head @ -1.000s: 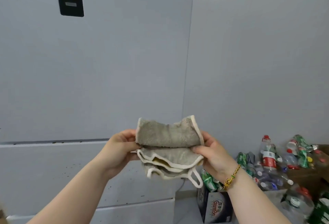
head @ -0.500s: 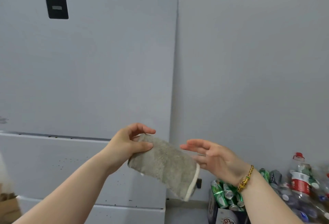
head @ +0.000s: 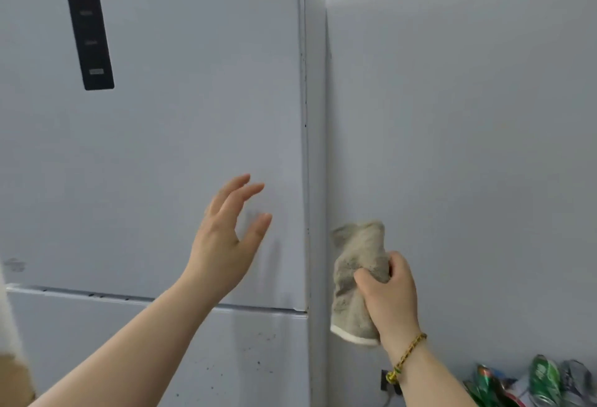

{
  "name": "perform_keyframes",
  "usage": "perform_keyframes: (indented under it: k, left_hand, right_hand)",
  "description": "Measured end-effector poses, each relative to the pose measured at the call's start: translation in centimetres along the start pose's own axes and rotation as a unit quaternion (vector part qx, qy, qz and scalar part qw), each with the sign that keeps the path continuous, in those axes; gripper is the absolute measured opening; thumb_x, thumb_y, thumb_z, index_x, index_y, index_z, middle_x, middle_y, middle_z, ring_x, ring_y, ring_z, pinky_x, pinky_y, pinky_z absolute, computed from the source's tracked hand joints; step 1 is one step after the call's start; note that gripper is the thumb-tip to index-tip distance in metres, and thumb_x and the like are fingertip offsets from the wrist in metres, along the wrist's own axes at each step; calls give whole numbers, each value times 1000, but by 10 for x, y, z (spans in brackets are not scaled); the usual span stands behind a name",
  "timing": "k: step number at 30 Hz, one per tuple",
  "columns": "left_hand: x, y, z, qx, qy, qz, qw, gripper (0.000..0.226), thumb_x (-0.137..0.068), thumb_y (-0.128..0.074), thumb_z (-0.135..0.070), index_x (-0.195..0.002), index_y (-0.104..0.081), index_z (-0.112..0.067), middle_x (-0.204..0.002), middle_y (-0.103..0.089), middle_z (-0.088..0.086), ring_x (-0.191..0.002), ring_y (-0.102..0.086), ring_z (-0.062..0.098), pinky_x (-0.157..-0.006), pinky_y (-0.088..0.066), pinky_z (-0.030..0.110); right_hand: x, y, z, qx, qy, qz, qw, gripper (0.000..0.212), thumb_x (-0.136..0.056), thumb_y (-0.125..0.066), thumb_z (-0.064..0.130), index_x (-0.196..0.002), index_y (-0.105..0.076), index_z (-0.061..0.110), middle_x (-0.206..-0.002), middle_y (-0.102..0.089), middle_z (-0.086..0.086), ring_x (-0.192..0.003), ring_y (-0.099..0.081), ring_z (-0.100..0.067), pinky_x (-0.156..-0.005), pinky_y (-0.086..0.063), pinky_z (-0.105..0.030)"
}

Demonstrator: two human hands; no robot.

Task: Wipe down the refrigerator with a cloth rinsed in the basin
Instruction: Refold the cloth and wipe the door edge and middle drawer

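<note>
The pale grey refrigerator (head: pixel 161 148) fills the left half of the view, with a black control strip (head: pixel 87 22) on its upper door and a seam above a lower drawer speckled with dark spots. My right hand (head: pixel 391 296) grips the folded grey-beige cloth (head: pixel 357 264) with a white hem, held upright just right of the refrigerator's right edge, in front of the wall. My left hand (head: pixel 229 238) is raised in front of the upper door with fingers spread and relaxed, holding nothing. Whether it touches the door is unclear.
A plain grey wall (head: pixel 468 148) runs to the right of the refrigerator. Crushed green cans and plastic bottles (head: pixel 542 380) lie piled at the bottom right. A dark wall socket (head: pixel 386 380) sits low behind my right wrist.
The cloth passed from my left hand to my right, which now grips it near the refrigerator's edge. My left hand let go and rose with spread fingers. The view tilted up.
</note>
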State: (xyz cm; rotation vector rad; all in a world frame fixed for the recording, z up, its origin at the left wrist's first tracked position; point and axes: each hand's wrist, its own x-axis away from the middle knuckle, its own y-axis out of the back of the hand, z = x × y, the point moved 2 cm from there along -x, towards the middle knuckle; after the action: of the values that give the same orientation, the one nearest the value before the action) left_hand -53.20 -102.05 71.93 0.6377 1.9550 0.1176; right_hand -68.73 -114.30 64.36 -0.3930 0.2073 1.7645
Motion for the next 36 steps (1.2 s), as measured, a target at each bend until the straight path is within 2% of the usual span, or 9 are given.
perform_keyframes:
  k: [4, 8, 14, 16, 19, 22, 24, 30, 36]
  left_hand:
    - [-37, 2, 3, -137, -73, -49, 987, 53, -76, -34, -55, -128, -32, -44, -146, -21, -7, -133, -11, 5, -107, -8, 31]
    - [-64, 2, 11, -218, -80, -45, 972, 67, -73, -30, -66, -135, -15, -44, -152, -14, 4, -135, 2, 13, -111, -8, 48]
    - [-71, -11, 25, -340, -133, -68, 928, 72, -72, -34, -66, -134, -30, -29, -141, -18, 7, -130, -12, 31, -97, -16, 53]
    - [-71, -12, 25, -348, -140, -79, 924, 72, -73, -35, -65, -134, -31, -27, -141, -20, 9, -129, -14, 33, -96, -16, 53]
    - [-70, -11, 26, -361, -139, -75, 919, 71, -81, -20, -70, -134, -34, -26, -141, -24, 11, -129, -17, 35, -95, -19, 55]
    - [-72, -10, 27, -364, -128, -59, 921, 72, -84, -9, -69, -134, -35, -25, -140, -27, 12, -128, -20, 36, -94, -21, 56]
    - [-73, -9, 25, -362, -118, -47, 924, 72, -83, -10, -70, -134, -35, -25, -138, -29, 10, -127, -21, 34, -93, -23, 54]
    - [-84, 5, -5, -223, 11, -72, 972, 75, -55, -18, -81, -123, 8, -67, -136, -18, -8, -121, -8, 7, -104, -30, 39]
    - [-86, -11, -15, -253, 52, -88, 962, 83, -43, -14, -87, -116, 14, -61, -151, 8, -13, -127, 10, 3, -114, -12, 39]
  right_hand:
    - [-24, -38, 13, -14, 50, -54, 997, 30, -77, -59, 0, -71, -37, 19, -85, -39, 4, -73, -46, -15, -63, -39, -21]
    - [-14, -73, 17, -25, 82, 51, 995, 41, -56, -53, 53, -92, -43, 37, -110, -52, 8, -100, -51, -20, -91, -44, -36]
    - [-8, -68, 1, 33, 144, 66, 987, 57, -52, -39, 62, -99, -17, 86, -121, -34, 51, -120, -33, 8, -104, -24, -15]
    - [-13, -74, 3, 21, 161, 78, 984, 56, -57, -40, 60, -107, -26, 79, -125, -32, 52, -126, -33, 5, -107, -25, -18]
    - [-23, -82, 14, -47, 131, 115, 984, 62, -56, -42, 62, -116, -36, 48, -134, -41, 22, -114, -46, 14, -91, -37, -3]
    - [-39, -86, 28, -126, 137, 113, 976, 79, -53, -55, 75, -118, -21, 49, -128, -35, 31, -106, -41, 29, -84, -32, 5]
    - [-51, -88, 41, -122, 156, 132, 971, 52, -72, -45, 60, -117, -19, 52, -129, -28, 36, -113, -31, 32, -93, -26, 5]
    - [-90, -92, 106, -85, 237, 176, 952, 33, -96, -36, 31, -108, -23, 59, -147, -22, 21, -134, -20, 9, -108, -20, -7]
    - [-138, -94, 167, -75, 332, 203, 918, 49, -97, -38, 17, -141, -22, 30, -153, -12, 8, -140, -12, -4, -102, -10, -6]
